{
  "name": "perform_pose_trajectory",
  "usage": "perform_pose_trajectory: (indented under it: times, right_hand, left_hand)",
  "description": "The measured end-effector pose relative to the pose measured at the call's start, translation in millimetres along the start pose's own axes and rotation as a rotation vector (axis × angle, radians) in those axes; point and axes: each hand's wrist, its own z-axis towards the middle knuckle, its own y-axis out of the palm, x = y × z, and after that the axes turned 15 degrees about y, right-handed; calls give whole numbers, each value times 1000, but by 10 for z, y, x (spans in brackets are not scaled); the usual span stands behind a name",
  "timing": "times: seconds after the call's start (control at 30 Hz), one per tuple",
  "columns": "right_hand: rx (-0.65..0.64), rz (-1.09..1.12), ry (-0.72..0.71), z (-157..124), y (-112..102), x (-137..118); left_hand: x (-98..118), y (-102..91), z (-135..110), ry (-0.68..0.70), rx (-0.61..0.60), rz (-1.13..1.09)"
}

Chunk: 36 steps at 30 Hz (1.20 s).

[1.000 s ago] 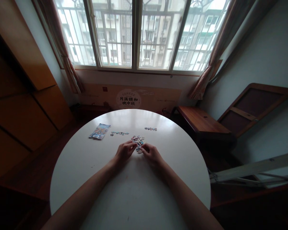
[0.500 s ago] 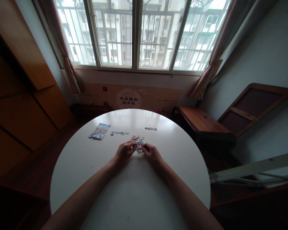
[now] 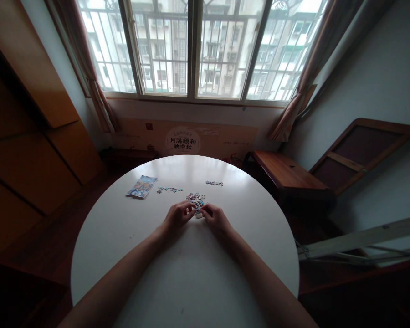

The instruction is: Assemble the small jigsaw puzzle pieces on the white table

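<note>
Puzzle pieces [image 3: 197,199], partly behind left hand [image 3: 179,213], grip unclear

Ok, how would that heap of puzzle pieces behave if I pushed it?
The heap of pieces would probably spread apart, since it looks jumbled. They look small and flat, so likely light and unlikely to roll. They may slide easily, as the white table has a sheen.

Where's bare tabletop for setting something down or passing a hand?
Bare white table shows right of the right hand out to its edge, and between the left piece row and the right piece row. Left of the left hand, below the leaflet, it's bare but for small specks. Crowded: the puzzle-piece pile, with both hands at its near edge.
</note>
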Motion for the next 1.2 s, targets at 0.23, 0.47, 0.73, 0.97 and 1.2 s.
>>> perform_pose_trajectory:
  times: [0.23,0.47,0.73,0.97,1.2]
  right_hand:
    - [-19,7,-4,-11,-15,-18]
    - [-6,-8,-2,-13,-23,-41]
    - [3,2,10,-10,-22,-47]
    - [7,-6,0,-5,-17,-29]
    - [10,-3,-3,-11,-24,-43]
  left_hand:
    - [-14,-3,-3,-2,-9,-12]
    - [-22,-3,-7,-4,-6,-3]
    - [-15,-12,-3,-8,-1,-5]
    - [-27,3,-5,-7,-19,-13]
    - [-35,32,-6,-11,2,-8]
